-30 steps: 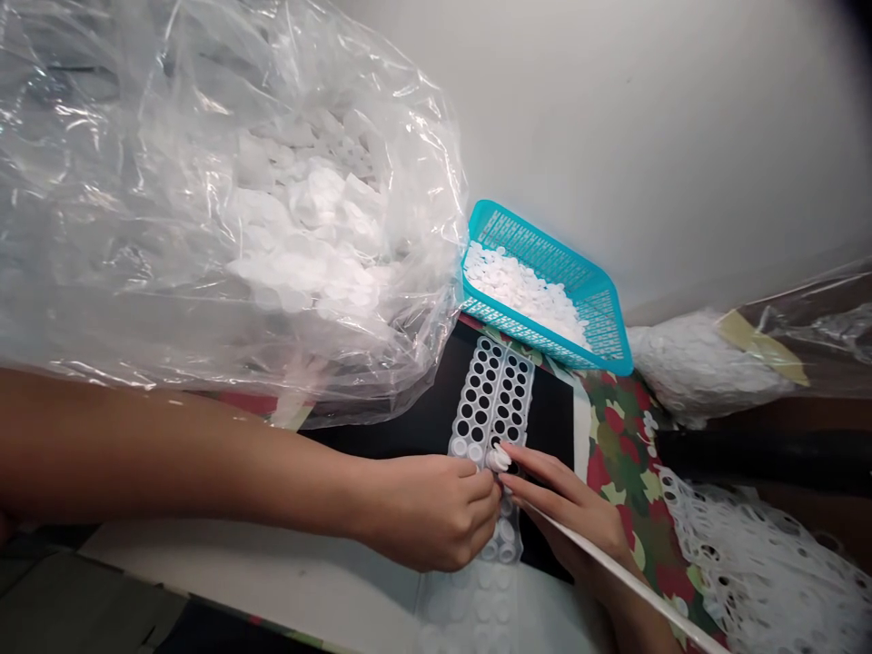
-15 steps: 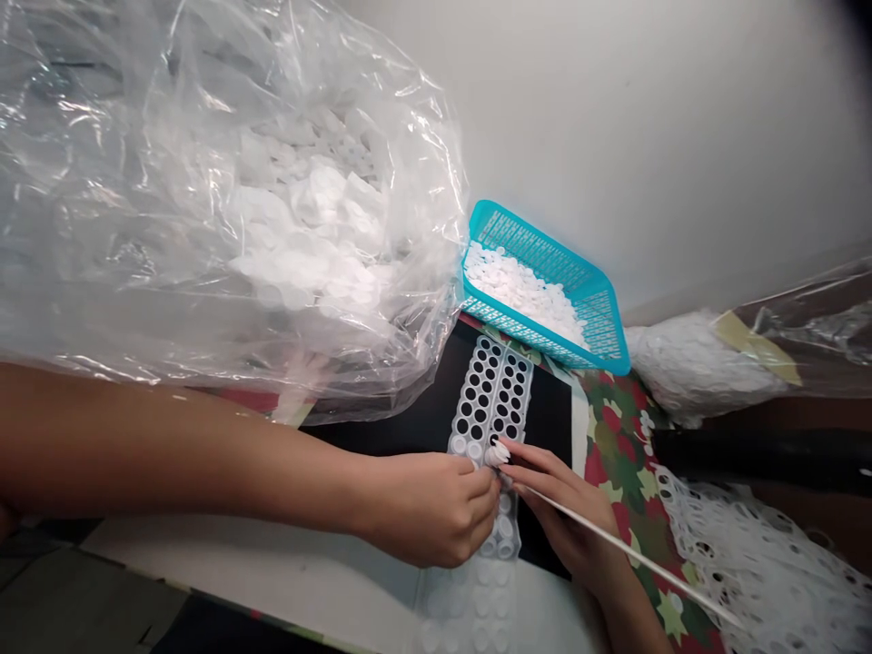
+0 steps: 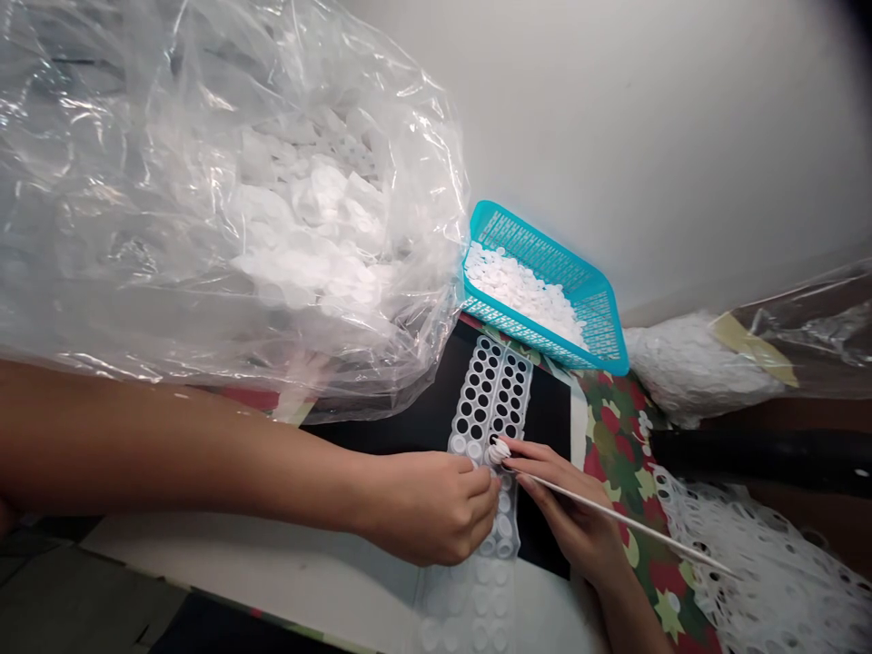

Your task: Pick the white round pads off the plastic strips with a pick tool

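A clear plastic strip [image 3: 481, 386] with rows of round holes lies lengthwise on a black sheet [image 3: 401, 445]. Its far holes show black, while the nearer ones hold white round caps [image 3: 504, 527]. My left hand [image 3: 436, 509] is closed in a pinch over the strip's middle; what its fingertips hold is hidden. Opposite it, my right hand [image 3: 572, 509] grips a long thin white stick [image 3: 633, 525] that slants down to the right. A small bunch of white discs [image 3: 500, 450] sits at the right fingertips, just above the strip.
A large clear bag [image 3: 306, 245] of white pieces bulges over the left side. Behind the strip stands a turquoise basket [image 3: 617, 318] of small white discs. Punched white sheets [image 3: 769, 563] and another filled bag [image 3: 708, 363] lie at right, by a patterned cloth [image 3: 609, 427].
My right hand has shifted slightly and the stick has swung, its far end now a little higher and further left. My left hand is almost still.
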Demonstrator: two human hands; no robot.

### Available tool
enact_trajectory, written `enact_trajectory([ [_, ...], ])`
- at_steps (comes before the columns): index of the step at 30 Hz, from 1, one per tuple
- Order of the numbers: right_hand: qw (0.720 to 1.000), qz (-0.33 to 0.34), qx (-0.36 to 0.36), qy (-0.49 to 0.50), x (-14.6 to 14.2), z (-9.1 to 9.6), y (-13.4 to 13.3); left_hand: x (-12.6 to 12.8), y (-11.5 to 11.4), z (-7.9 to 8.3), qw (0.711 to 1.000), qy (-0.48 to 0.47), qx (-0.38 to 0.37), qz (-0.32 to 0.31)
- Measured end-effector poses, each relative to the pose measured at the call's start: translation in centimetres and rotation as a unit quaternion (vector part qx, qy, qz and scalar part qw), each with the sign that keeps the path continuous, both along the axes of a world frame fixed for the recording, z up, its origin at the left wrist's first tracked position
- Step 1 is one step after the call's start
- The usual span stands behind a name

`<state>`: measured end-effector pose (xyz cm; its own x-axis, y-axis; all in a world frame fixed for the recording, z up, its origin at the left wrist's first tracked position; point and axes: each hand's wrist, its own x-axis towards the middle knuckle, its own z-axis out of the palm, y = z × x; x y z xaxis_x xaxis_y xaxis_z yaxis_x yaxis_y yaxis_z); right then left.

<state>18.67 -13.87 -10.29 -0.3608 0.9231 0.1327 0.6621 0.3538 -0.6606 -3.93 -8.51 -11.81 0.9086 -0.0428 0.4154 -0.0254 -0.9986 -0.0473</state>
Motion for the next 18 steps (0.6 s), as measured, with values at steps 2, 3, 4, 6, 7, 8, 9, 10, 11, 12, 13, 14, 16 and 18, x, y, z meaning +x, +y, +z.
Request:
enact_trajectory([
  [2, 1.0, 0.007, 0.008, -0.005, -0.01, 0.01, -0.04, 0.01, -0.02, -0.05, 1.0, -0.012, 0.007, -0.001],
  [3, 1.0, 0.012, 0.014, -0.009, -0.01, 0.03, -0.04, 0.03, -0.03, -0.09, 1.0, -0.022, 0.009, 0.0],
  [4, 1.0, 0.016, 0.02, -0.013, 0.0, 0.05, -0.03, 0.04, -0.05, -0.13, 0.999, -0.034, 0.011, 0.001],
  [6, 0.999, 0.026, 0.03, -0.019, 0.07, 0.09, 0.02, 0.07, -0.07, -0.21, 0.999, -0.052, 0.011, 0.004],
  [7, 0.999, 0.031, 0.032, -0.02, 0.12, 0.09, 0.06, 0.07, -0.07, -0.23, 0.998, -0.058, 0.012, 0.005],
  [8, 0.999, 0.036, 0.033, -0.02, 0.17, 0.09, 0.09, 0.07, -0.07, -0.25, 0.998, -0.062, 0.014, 0.006],
  [9, 0.998, 0.039, 0.034, -0.02, 0.22, 0.08, 0.12, 0.06, -0.07, -0.26, 0.998, -0.063, 0.017, 0.007],
  [10, 0.998, 0.041, 0.033, -0.019, 0.25, 0.08, 0.15, 0.04, -0.07, -0.27, 0.998, -0.064, 0.019, 0.007],
  [11, 0.998, 0.043, 0.034, -0.019, 0.25, 0.09, 0.17, 0.03, -0.08, -0.28, 0.998, -0.064, 0.02, 0.008],
  [12, 0.998, 0.045, 0.034, -0.019, 0.2, 0.12, 0.19, 0.01, -0.08, -0.28, 0.998, -0.065, 0.02, 0.009],
  [13, 0.998, 0.045, 0.036, -0.019, 0.09, 0.19, 0.21, 0.0, -0.09, -0.29, 0.998, -0.064, 0.021, 0.01],
  [14, 0.998, 0.044, 0.039, -0.021, -0.05, 0.27, 0.24, 0.0, -0.11, -0.3, 0.998, -0.063, 0.021, 0.011],
  [16, 0.997, 0.043, 0.053, -0.03, -0.39, 0.43, 0.29, 0.03, -0.13, -0.33, 0.998, -0.056, 0.025, 0.012],
  [18, 0.995, 0.044, 0.074, -0.043, -0.56, 0.44, 0.29, 0.07, -0.15, -0.36, 0.998, -0.049, 0.031, 0.011],
])
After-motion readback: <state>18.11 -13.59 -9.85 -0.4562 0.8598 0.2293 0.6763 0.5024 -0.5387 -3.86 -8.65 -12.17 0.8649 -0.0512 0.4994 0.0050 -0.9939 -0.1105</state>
